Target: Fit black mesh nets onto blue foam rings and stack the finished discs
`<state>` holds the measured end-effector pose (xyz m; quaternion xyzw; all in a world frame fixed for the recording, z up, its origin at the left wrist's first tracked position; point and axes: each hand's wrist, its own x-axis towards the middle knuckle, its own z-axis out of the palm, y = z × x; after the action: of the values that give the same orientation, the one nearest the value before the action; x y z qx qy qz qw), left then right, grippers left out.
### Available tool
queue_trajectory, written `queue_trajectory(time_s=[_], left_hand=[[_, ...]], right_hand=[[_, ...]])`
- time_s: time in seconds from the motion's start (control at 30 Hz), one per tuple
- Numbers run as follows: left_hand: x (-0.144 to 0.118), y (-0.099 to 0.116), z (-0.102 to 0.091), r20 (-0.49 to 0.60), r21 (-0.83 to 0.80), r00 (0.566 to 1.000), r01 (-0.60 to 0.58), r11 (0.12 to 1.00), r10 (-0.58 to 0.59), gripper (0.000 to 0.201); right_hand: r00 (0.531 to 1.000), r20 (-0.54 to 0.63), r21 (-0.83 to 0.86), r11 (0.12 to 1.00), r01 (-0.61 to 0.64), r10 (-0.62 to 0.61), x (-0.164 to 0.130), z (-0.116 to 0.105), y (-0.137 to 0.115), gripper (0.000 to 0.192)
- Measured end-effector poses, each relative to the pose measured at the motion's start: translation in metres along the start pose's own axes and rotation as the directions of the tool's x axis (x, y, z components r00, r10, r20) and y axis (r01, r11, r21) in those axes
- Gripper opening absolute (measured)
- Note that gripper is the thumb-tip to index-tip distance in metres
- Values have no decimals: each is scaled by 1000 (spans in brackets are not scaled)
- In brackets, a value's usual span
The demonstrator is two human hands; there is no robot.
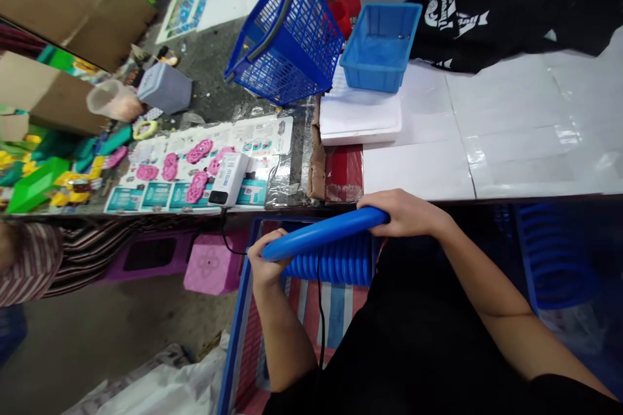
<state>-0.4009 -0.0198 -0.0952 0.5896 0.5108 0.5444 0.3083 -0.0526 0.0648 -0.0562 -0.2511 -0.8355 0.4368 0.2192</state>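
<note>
Both my hands hold a blue round plastic piece seen edge-on, just below the table's front edge. My left hand grips its near-left rim and my right hand grips its far-right rim. Right under it sits a stack of similar blue ribbed pieces, inside a blue crate lined with striped cloth. A black cable hangs across the stack.
On the table stand a blue shopping basket, a blue tray on white sheets, a white power bank and pink parts on printed cards. Another person's striped sleeve is at left. More blue stacked pieces lie at right.
</note>
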Motion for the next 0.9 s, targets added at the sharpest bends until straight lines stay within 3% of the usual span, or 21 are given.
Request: queue_trajectory(time_s=[0.17,0.4,0.63,0.73,0.9], left_hand=[[-14,-10,-5,-61,7,997,44,999,-44,49],[-28,-14,-19,9,-24,998,66,998,-66,50],[-47,-11,-13,9,-2,986,167,986,-167,34],[-58,-10,-7,-62,75,957,289,954,-285,33],[-75,-18,11,-241,201,851,515,833,-467,45]], right_hand=[[987,-78,14,990,139,-137,6,14,5,19],[970,-61,-19,972,234,-235,9,23,7,12],[984,-18,0,984,178,-178,10,24,8,9],[990,8,25,990,142,-142,11,24,10,7],[997,22,-76,994,74,-73,12,29,9,9]])
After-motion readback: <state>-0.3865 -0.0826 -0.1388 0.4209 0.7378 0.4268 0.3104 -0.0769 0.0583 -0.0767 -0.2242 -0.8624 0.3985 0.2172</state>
